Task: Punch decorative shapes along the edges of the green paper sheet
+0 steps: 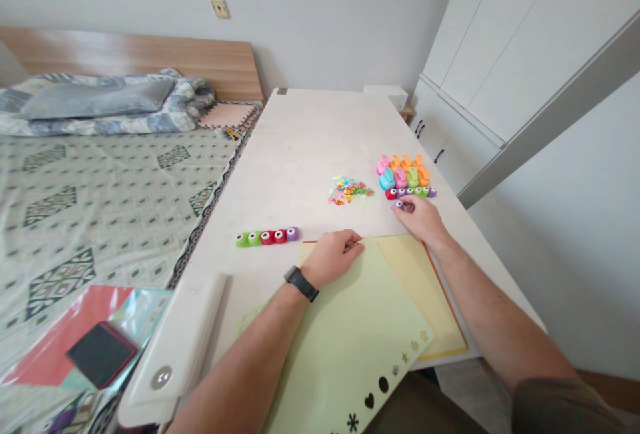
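Observation:
My left hand (333,259) is closed on the far edge of a light green sheet of paper (350,327), with thumb and fingers pinching it. Shapes such as a heart, an oval and stars are cut along the sheet's near right edge. My right hand (424,218) grips a small purple craft punch (398,205) at the right of the table. Just beyond it stand a row of small punches (410,192) and several larger pink, orange, blue and green punches (400,173). Yellow paper (425,287) lies partly under the green sheet. Colourful paper cutouts (347,189) form a pile in the middle.
Another row of small punches (267,237) stands left of my left hand. A long white device (175,347) lies along the table's left edge. Beside the table, a bed (125,221) bears plastic-wrapped paper (60,334) and a dark flat object (101,354). White cabinets (500,41) stand at right.

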The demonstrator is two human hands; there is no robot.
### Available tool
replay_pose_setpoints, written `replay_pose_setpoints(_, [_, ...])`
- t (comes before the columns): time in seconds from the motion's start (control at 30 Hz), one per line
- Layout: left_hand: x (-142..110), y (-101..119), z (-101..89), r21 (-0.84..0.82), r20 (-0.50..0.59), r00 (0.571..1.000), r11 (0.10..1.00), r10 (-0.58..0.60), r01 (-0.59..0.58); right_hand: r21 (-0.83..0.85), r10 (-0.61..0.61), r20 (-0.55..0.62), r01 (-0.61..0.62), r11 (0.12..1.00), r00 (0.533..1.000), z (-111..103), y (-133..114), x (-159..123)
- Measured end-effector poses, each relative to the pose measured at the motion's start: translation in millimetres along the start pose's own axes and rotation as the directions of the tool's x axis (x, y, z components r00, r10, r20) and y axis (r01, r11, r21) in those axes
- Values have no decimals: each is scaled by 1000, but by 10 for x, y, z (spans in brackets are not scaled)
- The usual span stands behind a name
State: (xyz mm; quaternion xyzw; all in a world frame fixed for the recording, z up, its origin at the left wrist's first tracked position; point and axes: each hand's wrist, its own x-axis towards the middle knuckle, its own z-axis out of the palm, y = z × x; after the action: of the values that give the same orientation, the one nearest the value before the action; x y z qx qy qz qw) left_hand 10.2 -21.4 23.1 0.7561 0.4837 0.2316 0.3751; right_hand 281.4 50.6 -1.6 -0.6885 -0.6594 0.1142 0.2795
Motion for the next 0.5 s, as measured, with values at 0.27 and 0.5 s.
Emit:
replay_pose_setpoints(0.27, [-2,-3,8,13,-11,1000,1000,11,-11,-13,-95,-35,94,995,995,95,79,3])
replay_pose_setpoints(0.5, [-3,2,3,4,-1,1000,1000,10,-10,48,-85,-59,88,995,995,100,60,-34])
